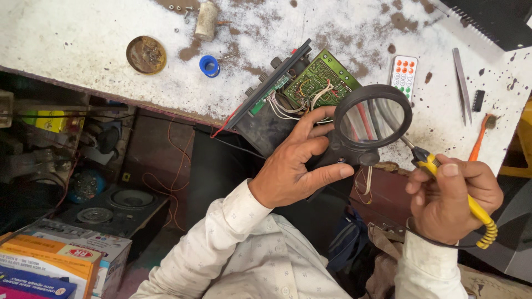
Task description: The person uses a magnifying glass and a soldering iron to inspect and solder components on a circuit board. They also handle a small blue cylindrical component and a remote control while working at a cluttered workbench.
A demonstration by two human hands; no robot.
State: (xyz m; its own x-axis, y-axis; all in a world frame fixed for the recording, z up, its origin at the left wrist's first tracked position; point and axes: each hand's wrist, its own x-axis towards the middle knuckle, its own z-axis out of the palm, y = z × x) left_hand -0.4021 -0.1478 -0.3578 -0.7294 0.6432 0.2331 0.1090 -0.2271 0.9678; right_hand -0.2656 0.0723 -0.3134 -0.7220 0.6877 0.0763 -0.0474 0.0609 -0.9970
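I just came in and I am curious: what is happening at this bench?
A person's left hand holds a black round magnifying glass over a green circuit board in an opened black device. The right hand grips a yellow-handled soldering iron, its tip reaching behind the lens. A small white remote control and metal tweezers lie nearby.

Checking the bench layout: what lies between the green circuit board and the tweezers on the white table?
In the head view, a small white remote control lies between the green circuit board and the tweezers; the magnifying glass rim hangs just below that stretch.
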